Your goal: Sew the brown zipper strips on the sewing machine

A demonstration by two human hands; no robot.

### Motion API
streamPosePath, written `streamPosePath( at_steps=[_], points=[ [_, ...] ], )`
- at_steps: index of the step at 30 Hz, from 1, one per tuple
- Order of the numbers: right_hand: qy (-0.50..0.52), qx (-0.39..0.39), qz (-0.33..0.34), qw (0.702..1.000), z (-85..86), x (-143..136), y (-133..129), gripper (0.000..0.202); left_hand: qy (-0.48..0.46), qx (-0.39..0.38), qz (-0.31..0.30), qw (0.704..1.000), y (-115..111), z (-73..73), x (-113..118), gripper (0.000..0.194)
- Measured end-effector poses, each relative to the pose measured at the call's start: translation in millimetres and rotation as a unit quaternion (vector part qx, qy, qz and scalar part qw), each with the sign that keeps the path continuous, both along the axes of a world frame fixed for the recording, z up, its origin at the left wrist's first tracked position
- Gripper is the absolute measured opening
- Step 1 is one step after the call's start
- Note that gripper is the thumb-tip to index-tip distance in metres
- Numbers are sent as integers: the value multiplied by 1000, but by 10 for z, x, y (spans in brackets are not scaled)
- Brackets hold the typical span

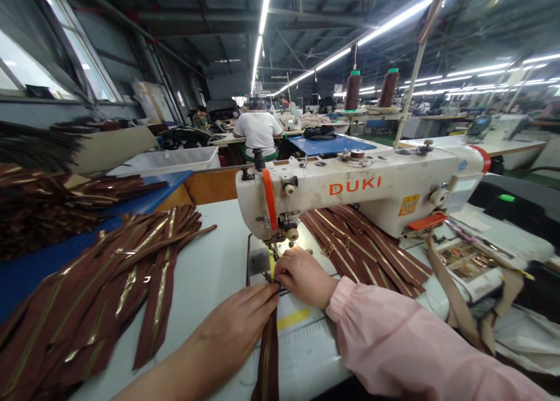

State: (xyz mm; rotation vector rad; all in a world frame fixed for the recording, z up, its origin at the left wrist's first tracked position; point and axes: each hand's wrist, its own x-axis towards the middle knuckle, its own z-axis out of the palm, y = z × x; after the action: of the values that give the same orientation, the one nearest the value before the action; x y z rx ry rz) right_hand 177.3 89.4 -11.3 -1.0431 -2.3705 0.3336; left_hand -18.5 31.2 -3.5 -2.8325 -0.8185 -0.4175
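Note:
My left hand lies low over the sewing machine's bed, its fingers together and closed on a brown zipper that hangs toward me over the table's front. Pinched fingers of my right hand, in a pink sleeve, grip the same zipper's far end just in front of the needle area; the fingers hide that end. The white sewing machine marked DUKI stands right above both hands. Its presser foot is close to my right fingertips, and whether it touches the zipper cannot be made out.
Loose brown zippers with gold teeth cover the table's left side. More zippers lie behind the machine arm. A compartment tray of small metal parts sits at right. Two thread cones stand behind. A person in white sits ahead.

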Motion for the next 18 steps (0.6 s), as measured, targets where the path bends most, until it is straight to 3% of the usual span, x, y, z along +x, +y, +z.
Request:
streamPosePath(
  at_steps=[5, 11, 18],
  points=[
    [-1, -10, -24, 1000, 22, -35, -6, 10, 20, 3, -16, 1000, 51, 33, -2, 42],
    [53, -24, -76, 995, 16, 25, -25, 15, 44, 41, 7, 998, 149, -30, 57, 40],
    [10, 41, 5, 999, 8, 218, -223, 20, 53, 57, 46, 996, 249, -53, 130, 38]
  ],
)
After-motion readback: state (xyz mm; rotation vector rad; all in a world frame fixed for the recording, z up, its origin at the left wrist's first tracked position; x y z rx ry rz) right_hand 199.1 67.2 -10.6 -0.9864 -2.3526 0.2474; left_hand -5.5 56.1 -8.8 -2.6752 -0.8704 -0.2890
